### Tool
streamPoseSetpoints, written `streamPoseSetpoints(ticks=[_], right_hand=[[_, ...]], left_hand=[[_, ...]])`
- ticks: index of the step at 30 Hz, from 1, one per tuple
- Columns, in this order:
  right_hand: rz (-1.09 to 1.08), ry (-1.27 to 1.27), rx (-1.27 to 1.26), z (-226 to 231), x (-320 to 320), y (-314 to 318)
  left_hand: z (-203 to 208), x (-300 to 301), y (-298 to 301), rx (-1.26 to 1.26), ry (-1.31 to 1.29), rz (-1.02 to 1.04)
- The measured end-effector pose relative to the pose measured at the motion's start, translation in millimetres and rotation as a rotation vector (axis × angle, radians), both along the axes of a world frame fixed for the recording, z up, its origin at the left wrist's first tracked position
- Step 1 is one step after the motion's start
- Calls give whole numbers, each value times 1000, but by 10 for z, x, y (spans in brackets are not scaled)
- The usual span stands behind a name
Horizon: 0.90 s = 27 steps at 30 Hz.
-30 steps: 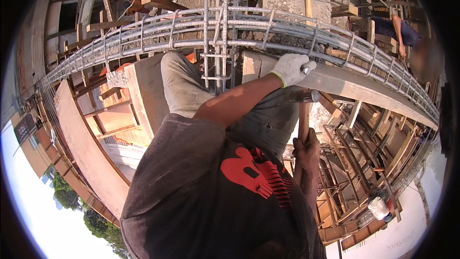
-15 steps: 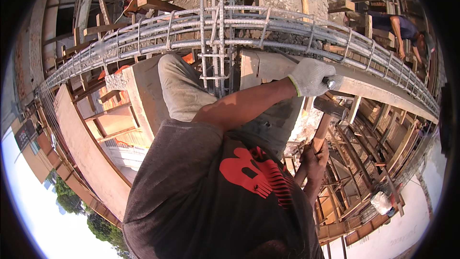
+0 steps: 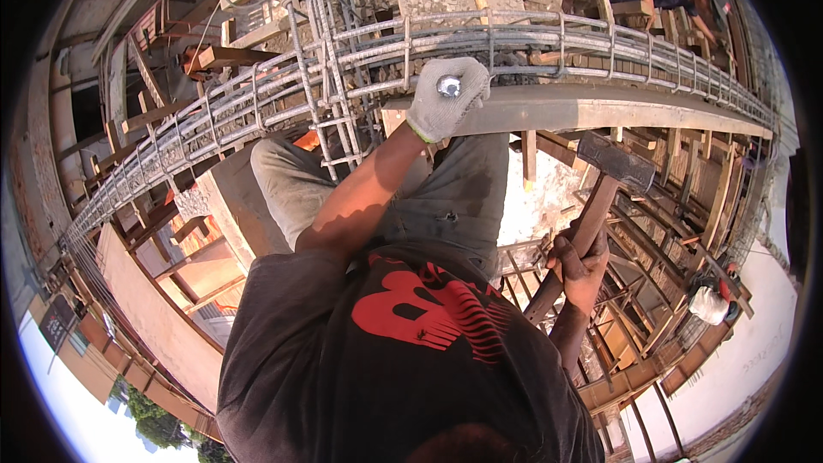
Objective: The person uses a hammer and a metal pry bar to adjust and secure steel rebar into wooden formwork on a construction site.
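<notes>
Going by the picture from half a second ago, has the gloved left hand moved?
Yes: the gloved left hand has moved left, closer to the upright rebar bundle, judged against that bundle.

Here's the left grip [image 3: 439, 111], gloved around a metal rod [image 3: 448, 86], and straight beyond it the long rebar cage [image 3: 591, 41] sweeps across nearly the whole view, its ties chopping any way through into narrow slots. Over to the left, upright rebar [image 3: 319, 77] fences off that side! Nearer the body, bent trousered legs [image 3: 291, 193] hem things in. But look right: an open lane runs from the glove, along the grey beam [image 3: 617, 111], to the hammer head [image 3: 615, 163]. The wooden handle [image 3: 597, 206] slants down through the right grip [image 3: 581, 267], timber framing [image 3: 716, 206] crowding behind; how far below, I can't tell.
</notes>
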State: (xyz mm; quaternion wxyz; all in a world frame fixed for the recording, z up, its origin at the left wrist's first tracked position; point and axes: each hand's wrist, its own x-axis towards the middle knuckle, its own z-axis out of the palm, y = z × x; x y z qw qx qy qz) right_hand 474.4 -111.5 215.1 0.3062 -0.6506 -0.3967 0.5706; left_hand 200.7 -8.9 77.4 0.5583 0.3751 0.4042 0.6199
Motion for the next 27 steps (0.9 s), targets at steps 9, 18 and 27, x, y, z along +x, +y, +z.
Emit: streamPoseSetpoints(ticks=[9,18,27], right_hand=[[89,75,-175,-338,-111,-208],[400,-67,-112,-595,-289,-224],[658,124,-301,-1505,-613,115]], left_hand=[[-253,63,-249,-40,326,-110],[1616,-1094,-1124,242,45,6],[2744,-1757,-2433,595,-56,261]])
